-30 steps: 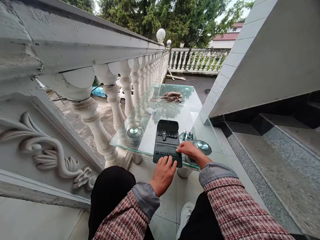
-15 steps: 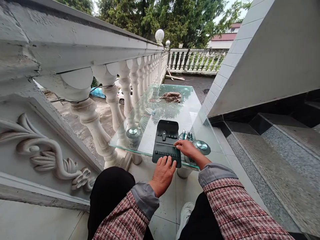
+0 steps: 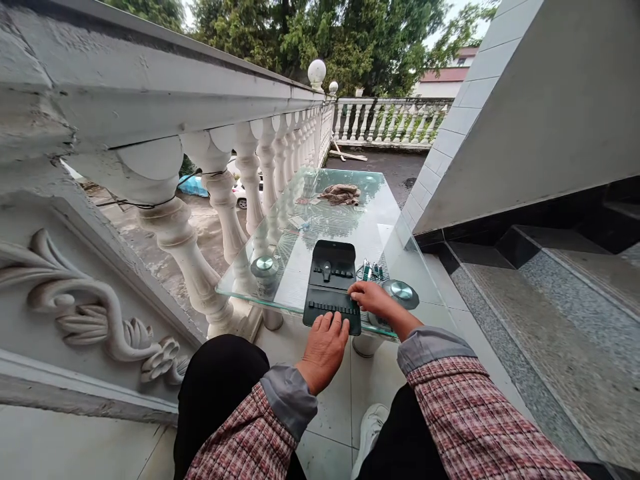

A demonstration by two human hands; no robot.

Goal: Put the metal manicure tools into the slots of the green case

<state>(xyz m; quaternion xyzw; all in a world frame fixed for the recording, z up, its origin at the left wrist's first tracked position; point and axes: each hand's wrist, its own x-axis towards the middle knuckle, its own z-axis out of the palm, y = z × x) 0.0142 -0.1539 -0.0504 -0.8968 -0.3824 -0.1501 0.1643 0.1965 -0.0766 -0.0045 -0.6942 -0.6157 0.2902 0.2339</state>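
A black tool case [image 3: 327, 295] with rows of elastic loops lies unfolded at the near edge of the glass table [image 3: 295, 267]. My left hand [image 3: 324, 350] rests its outstretched fingers on the case's near edge, holding nothing. At the right side of the case, my right hand [image 3: 374, 299] has its thumb and fingers pinched together just above the loops; whatever is between them is too small to make out. A dark tool with a rounded head [image 3: 327, 270] sits in the upper half of the case. Several small tools with green and dark parts [image 3: 371, 270] lie just right of the case.
Round metal table-leg caps [image 3: 264, 265] show at the near left and near right. A brown crumpled cloth [image 3: 340, 194] lies at the far end, a small packet [image 3: 300, 223] nearer. A white balustrade [image 3: 193, 247] runs along the left; stone steps [image 3: 545, 293] rise at right.
The view has shifted very slightly. My right fingertips have stayed at the case's right side, and my left hand keeps its place on the near edge.
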